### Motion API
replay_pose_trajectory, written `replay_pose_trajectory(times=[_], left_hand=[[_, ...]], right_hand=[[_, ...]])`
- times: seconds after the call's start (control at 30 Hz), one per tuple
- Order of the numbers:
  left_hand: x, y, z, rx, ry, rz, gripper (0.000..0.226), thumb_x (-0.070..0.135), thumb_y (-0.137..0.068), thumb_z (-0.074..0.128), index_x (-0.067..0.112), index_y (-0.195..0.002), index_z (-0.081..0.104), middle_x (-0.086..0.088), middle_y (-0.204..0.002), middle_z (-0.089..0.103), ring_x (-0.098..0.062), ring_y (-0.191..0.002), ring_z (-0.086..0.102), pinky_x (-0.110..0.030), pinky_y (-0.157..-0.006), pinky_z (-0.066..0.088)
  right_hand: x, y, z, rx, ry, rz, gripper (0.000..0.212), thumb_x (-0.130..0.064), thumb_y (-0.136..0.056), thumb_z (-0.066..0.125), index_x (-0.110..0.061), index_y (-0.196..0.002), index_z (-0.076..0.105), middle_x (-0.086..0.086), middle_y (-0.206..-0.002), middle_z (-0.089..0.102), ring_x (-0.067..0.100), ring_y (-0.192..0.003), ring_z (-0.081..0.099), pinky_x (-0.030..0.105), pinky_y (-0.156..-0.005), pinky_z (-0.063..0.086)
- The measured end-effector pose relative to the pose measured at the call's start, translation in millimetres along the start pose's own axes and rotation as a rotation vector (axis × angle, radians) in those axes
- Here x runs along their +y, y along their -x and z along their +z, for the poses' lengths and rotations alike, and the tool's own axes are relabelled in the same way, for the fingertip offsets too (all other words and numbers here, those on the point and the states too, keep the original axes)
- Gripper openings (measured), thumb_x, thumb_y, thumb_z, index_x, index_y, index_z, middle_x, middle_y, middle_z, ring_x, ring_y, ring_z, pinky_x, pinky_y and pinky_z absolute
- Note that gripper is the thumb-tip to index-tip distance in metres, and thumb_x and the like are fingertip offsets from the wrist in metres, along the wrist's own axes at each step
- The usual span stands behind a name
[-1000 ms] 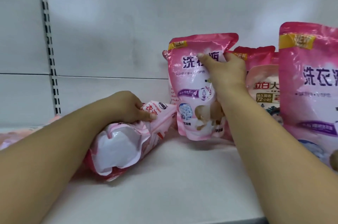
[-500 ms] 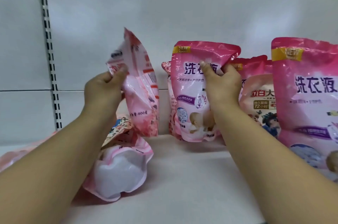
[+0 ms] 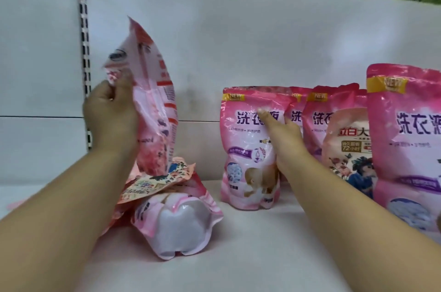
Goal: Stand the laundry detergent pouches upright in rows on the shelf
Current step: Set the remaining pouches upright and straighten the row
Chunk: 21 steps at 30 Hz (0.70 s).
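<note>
My left hand [image 3: 111,112] grips a pink detergent pouch [image 3: 152,110] near its top and holds it upright in the air, edge-on to me, above a heap of pouches. My right hand [image 3: 281,134] lies with straight fingers against the front of a standing pink pouch [image 3: 245,148] on the white shelf [image 3: 250,251]. To the right of that pouch stand more pink pouches [image 3: 319,112], a paler floral one [image 3: 346,148] and a large near one [image 3: 405,139].
A pouch [image 3: 181,227] lies on its side with its white bottom toward me, below my left hand; flatter floral pouches [image 3: 155,184] lie on top of it. The white back panel [image 3: 238,41] has a slotted upright [image 3: 84,53] at the left. Green foliage shows above.
My left hand lifted a pouch from the heap and raised it higher. My right hand loosened its hold on the standing pouch; its fingers now lie flat on the front.
</note>
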<state>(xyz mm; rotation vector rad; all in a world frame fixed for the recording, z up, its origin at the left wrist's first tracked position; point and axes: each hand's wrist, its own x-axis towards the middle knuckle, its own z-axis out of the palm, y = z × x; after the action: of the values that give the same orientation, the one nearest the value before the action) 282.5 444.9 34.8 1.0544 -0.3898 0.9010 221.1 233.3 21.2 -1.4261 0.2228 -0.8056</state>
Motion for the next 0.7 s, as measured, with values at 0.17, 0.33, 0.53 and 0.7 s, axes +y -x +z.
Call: replay_pose_trajectory(times=[0.17,0.33,0.53,0.7], left_hand=[[2.4,9.4,-0.4,-0.043,-0.075,-0.037,0.049,0.031,-0.090,0.054,0.021,-0.045,0.036,0.010,-0.029,0.035,-0.003,-0.034,0.027,-0.022,-0.042,0.022],[-0.2,9.5,0.9,-0.070,-0.104,-0.014,0.045,0.034,-0.089,0.054,0.022,-0.048,0.041,0.011,-0.032,0.037,-0.003,-0.035,0.029,-0.022,-0.043,0.024],[-1.1,13.3,4.3,-0.078,-0.134,-0.036,0.036,0.035,-0.089,0.053,0.017,-0.059,0.046,0.002,-0.051,0.037,-0.010,-0.048,0.032,-0.025,-0.053,0.028],[0.5,15.4,4.7,-0.093,-0.148,-0.061,0.036,0.036,-0.089,0.054,0.018,-0.058,0.048,0.005,-0.046,0.037,-0.006,-0.042,0.032,-0.023,-0.047,0.026]], right_hand=[[6.1,-2.4,3.9,0.091,0.275,-0.100,0.072,-0.048,-0.082,0.058,-0.013,-0.140,0.033,0.008,-0.147,0.030,0.029,-0.135,0.028,0.042,-0.106,0.029],[11.6,-11.1,13.3,0.042,0.174,0.092,0.104,-0.070,-0.054,0.065,-0.016,-0.137,0.036,0.011,-0.141,0.039,0.035,-0.126,0.042,0.051,-0.105,0.034],[26.4,-22.7,-1.2,-0.133,0.006,0.224,0.087,-0.059,-0.050,0.076,-0.016,-0.122,0.053,0.012,-0.118,0.062,0.033,-0.109,0.057,0.049,-0.100,0.042],[25.4,-26.4,-5.6,-0.167,-0.073,0.244,0.042,-0.038,-0.078,0.067,-0.011,-0.109,0.059,0.014,-0.095,0.069,0.031,-0.087,0.066,0.047,-0.088,0.051]])
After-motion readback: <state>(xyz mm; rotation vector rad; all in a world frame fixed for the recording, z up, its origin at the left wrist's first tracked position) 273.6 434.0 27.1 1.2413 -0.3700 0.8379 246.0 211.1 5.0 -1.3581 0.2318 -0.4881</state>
